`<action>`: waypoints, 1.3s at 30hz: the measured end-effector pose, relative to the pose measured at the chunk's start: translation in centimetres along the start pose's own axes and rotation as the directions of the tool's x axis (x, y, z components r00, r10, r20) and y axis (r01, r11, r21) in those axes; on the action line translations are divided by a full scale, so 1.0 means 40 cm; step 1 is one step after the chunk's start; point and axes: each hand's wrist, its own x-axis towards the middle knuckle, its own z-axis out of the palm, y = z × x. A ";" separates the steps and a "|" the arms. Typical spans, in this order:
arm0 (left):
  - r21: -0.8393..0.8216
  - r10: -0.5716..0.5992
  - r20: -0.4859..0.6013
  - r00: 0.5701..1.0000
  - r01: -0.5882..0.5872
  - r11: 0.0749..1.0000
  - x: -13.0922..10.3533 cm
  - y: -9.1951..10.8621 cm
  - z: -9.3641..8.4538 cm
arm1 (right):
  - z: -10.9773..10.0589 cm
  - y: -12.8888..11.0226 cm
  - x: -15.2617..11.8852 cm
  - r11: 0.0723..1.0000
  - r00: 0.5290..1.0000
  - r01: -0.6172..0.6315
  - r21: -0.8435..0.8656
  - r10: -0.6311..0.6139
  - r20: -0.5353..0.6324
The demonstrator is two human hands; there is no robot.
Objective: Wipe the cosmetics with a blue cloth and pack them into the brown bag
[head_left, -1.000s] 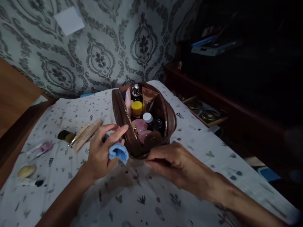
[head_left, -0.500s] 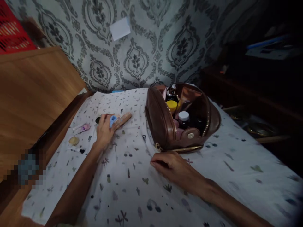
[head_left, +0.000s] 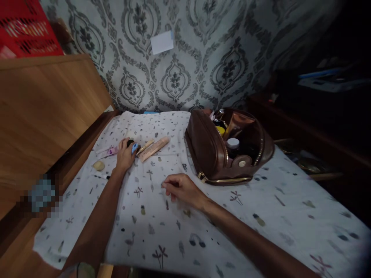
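My left hand [head_left: 125, 155] is closed on a small blue item [head_left: 135, 147] at the left of the patterned cloth. Right beside it lie a peach tube [head_left: 155, 148] and a thinner beige stick [head_left: 145, 146], with a dark round item [head_left: 130, 143] behind the fingers. My right hand [head_left: 181, 187] hovers over the middle of the cloth, fingers curled together; whether anything is between them is hidden. To its upper right stands an open brown bag [head_left: 207, 150], holding a white-capped jar [head_left: 233, 143], a yellow-lidded one [head_left: 220, 130] and a bronze tube [head_left: 239, 122].
Left of my left hand are a pink-purple item [head_left: 110, 151], a beige sponge-like piece [head_left: 98, 166] and a small brush-like item [head_left: 100, 175]. A wooden panel [head_left: 58, 100] and red basket [head_left: 29, 31] stand left; dark furniture [head_left: 319, 135] borders the right.
The view has shifted. My right hand has moved left, away from the bag's front. My left hand has drawn the blue item away from the peach tube, and the beige stick now shows separately.
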 end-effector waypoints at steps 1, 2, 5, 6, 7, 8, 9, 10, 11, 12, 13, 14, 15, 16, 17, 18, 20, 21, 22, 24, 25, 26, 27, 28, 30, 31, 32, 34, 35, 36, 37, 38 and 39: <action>0.011 0.008 -0.001 1.000 -0.008 1.000 0.000 0.000 -0.002 | 0.007 0.008 0.005 1.000 1.000 -0.009 0.018 0.009 -0.012; 0.021 0.019 0.001 1.000 -0.019 1.000 -0.001 0.001 -0.003 | 0.011 0.017 0.008 0.999 0.999 -0.015 0.031 0.016 -0.027; 0.042 0.030 0.037 0.999 -0.032 0.999 -0.005 0.005 -0.008 | 0.013 0.046 0.008 0.999 0.997 -0.018 0.043 0.021 -0.074; 0.048 0.020 0.054 0.998 -0.023 0.999 -0.008 0.007 -0.009 | 0.012 0.053 0.006 0.999 0.996 -0.018 0.045 0.021 -0.083; 0.053 0.007 0.067 0.998 -0.010 0.999 -0.011 0.009 -0.009 | 0.010 0.058 0.004 0.999 0.996 -0.017 0.049 0.022 -0.091; 0.057 -0.006 0.074 0.997 0.002 0.998 -0.015 0.011 -0.009 | 0.009 0.061 0.001 0.998 0.995 -0.020 0.053 0.025 -0.097; 0.057 -0.015 0.071 0.997 0.011 0.998 -0.019 0.012 -0.008 | 0.009 0.063 -0.001 0.998 0.995 -0.026 0.057 0.032 -0.100; 0.049 -0.011 0.056 0.998 0.008 0.999 -0.023 0.013 -0.007 | 0.010 0.064 -0.002 0.998 0.994 -0.031 0.059 0.037 -0.103; 0.036 -0.005 0.034 0.999 0.004 0.999 -0.026 0.014 -0.007 | 0.010 0.064 -0.003 0.998 0.994 -0.032 0.059 0.038 -0.104; 0.016 -0.011 0.006 1.000 0.011 1.000 -0.028 0.016 -0.007 | 0.011 0.064 -0.004 0.998 0.994 -0.029 0.057 0.034 -0.104; -0.010 -0.024 -0.022 0.999 0.024 1.000 -0.029 0.017 -0.008 | 0.012 0.064 -0.004 0.998 0.994 -0.021 0.057 0.027 -0.103; -0.040 -0.049 -0.051 0.997 0.047 0.998 -0.030 0.019 -0.011 | 0.012 0.065 -0.003 0.998 0.995 -0.011 0.060 0.017 -0.101; -0.076 -0.080 -0.080 0.994 0.074 0.994 -0.030 0.022 -0.016 | 0.011 0.068 -0.002 0.998 0.995 0.001 0.067 0.006 -0.098; -0.116 -0.110 -0.104 0.988 0.098 0.988 -0.031 0.028 -0.022 | 0.010 0.071 0.000 0.997 0.995 0.010 0.081 -0.002 -0.096; -0.159 -0.139 -0.124 0.983 0.119 0.980 -0.032 0.035 -0.030 | 0.007 0.076 0.003 0.995 0.996 0.016 0.102 -0.007 -0.091; -0.204 -0.159 -0.134 0.978 0.130 0.970 -0.036 0.045 -0.039 | 0.005 0.082 0.007 0.991 0.996 0.020 0.131 -0.009 -0.088; -0.297 -0.176 -0.135 0.975 0.130 0.946 -0.050 0.075 -0.058 | -0.001 0.094 0.015 0.978 0.996 0.035 0.205 -0.016 -0.091; -0.339 -0.176 -0.125 0.976 0.124 0.932 -0.062 0.096 -0.066 | -0.003 0.099 0.019 0.967 0.995 0.045 0.251 -0.021 -0.097; -0.378 -0.175 -0.116 0.978 0.119 0.918 -0.076 0.120 -0.074 | -0.005 0.103 0.023 0.952 0.994 0.056 0.301 -0.025 -0.106; -0.437 -0.156 -0.087 0.984 0.103 0.893 -0.109 0.175 -0.083 | -0.007 0.108 0.028 0.908 0.990 0.078 0.411 -0.020 -0.143; -0.459 -0.128 -0.072 0.989 0.081 0.885 -0.127 0.205 -0.085 | -0.007 0.109 0.030 0.878 0.987 0.086 0.471 -0.011 -0.161; -0.477 -0.071 -0.071 0.995 0.029 0.878 -0.144 0.234 -0.084 | -0.007 0.108 0.030 0.843 0.986 0.092 0.530 -0.001 -0.169; -0.489 0.009 -0.085 0.996 -0.049 0.871 -0.160 0.262 -0.083 | -0.008 0.108 0.031 0.808 0.987 0.092 0.582 0.004 -0.162; -0.491 0.098 -0.105 0.990 -0.137 0.860 -0.174 0.288 -0.082 | -0.008 0.107 0.031 0.776 0.990 0.091 0.624 0.000 -0.144; -0.483 0.266 -0.139 0.954 -0.300 0.823 -0.193 0.328 -0.080 | -0.011 0.108 0.032 0.739 0.993 0.088 0.668 -0.017 -0.113; -0.479 0.329 -0.145 0.933 -0.357 0.802 -0.197 0.341 -0.081 | -0.012 0.108 0.033 0.733 0.993 0.090 0.674 -0.017 -0.115; -0.482 0.371 -0.146 0.917 -0.394 0.783 -0.198 0.351 -0.084 | -0.014 0.109 0.034 0.732 0.991 0.098 0.674 -0.012 -0.130; -0.515 0.385 -0.140 0.912 -0.400 0.758 -0.193 0.361 -0.094 | -0.017 0.112 0.037 0.732 0.985 0.124 0.670 -0.007 -0.174; -0.538 0.360 -0.133 0.923 -0.372 0.756 -0.187 0.363 -0.100 | -0.018 0.113 0.040 0.734 0.982 0.137 0.665 -0.016 -0.186; -0.561 0.321 -0.120 0.939 -0.331 0.759 -0.180 0.365 -0.105 | -0.018 0.114 0.043 0.740 0.981 0.151 0.655 -0.030 -0.192; -0.580 0.280 -0.098 0.955 -0.284 0.763 -0.173 0.367 -0.109 | -0.018 0.114 0.047 0.750 0.979 0.165 0.641 -0.046 -0.199; -0.596 0.247 -0.063 0.967 -0.235 0.768 -0.167 0.370 -0.110 | -0.018 0.115 0.050 0.766 0.977 0.177 0.618 -0.061 -0.203; -0.610 0.227 -0.023 0.974 -0.194 0.768 -0.161 0.375 -0.109 | -0.018 0.117 0.054 0.785 0.975 0.187 0.590 -0.075 -0.209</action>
